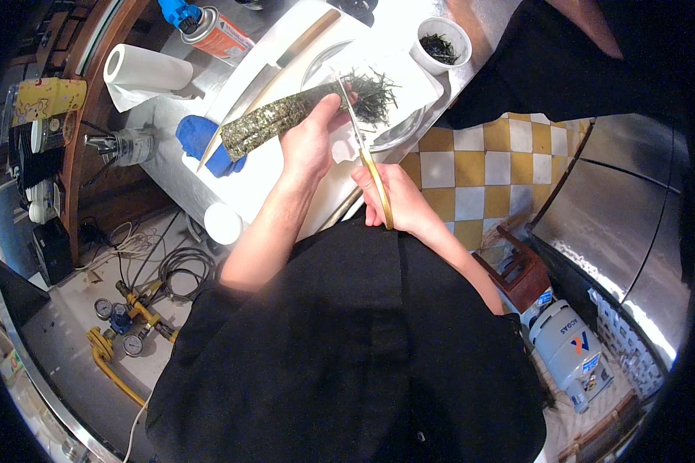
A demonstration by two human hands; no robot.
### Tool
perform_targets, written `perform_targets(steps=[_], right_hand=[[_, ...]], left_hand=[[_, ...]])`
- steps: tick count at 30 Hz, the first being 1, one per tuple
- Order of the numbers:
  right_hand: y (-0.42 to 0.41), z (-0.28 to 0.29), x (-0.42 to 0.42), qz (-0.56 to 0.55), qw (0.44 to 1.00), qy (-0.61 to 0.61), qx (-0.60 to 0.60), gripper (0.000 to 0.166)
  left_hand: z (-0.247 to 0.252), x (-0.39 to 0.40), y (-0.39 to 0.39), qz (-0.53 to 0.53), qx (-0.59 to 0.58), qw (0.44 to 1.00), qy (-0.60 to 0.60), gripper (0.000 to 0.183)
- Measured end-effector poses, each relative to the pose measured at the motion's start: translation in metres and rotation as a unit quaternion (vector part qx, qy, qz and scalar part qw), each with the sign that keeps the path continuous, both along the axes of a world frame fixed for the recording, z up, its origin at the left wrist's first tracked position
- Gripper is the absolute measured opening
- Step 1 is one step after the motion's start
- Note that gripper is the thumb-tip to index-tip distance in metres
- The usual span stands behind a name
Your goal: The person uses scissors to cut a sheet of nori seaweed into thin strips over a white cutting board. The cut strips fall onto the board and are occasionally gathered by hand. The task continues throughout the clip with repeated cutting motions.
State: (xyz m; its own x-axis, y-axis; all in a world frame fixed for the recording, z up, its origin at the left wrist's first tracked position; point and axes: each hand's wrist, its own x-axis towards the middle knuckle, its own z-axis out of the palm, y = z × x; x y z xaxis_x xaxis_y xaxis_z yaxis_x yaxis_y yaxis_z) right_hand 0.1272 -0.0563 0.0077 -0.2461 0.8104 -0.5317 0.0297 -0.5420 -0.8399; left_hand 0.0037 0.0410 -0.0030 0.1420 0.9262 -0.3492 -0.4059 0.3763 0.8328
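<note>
My left hand (310, 142) grips a long folded strip of nori (278, 118), its thumb on top close to the cut end. Gold-handled scissors (375, 185) are held in my right hand (402, 197), their blades crossing the nori's end near my left fingertips. Beneath the blades, a heap of shredded nori (376, 95) lies on white paper (414, 87) over a round metal tray (402, 136). A white tub (442, 43) beyond it contains more dark shreds. Left of the heap, a kitchen knife (289, 49) with a wooden handle rests on a white cutting board (266, 185).
A blue cloth (200, 139) lies at the board's left corner. Beside the board stand a paper towel roll (150, 69), a gas canister (220, 37) with a blue torch head and a white container (223, 223). Another person in black clothing (533, 69) is close at the upper right.
</note>
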Motion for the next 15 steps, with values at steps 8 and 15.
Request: perform_targets(steps=[8,15], right_hand=[[-0.0018,-0.0049,0.003,-0.01,0.998,0.041,0.053,0.059],[0.0027,0.005,0.0012,0.005,1.0,0.0,0.011,0.056]], left_hand=[[0.0029,0.0013,-0.0011,0.011,0.001,1.0,0.007,0.024],[0.0027,0.0003,-0.0007,0.004,0.008,1.0,0.013,0.025]])
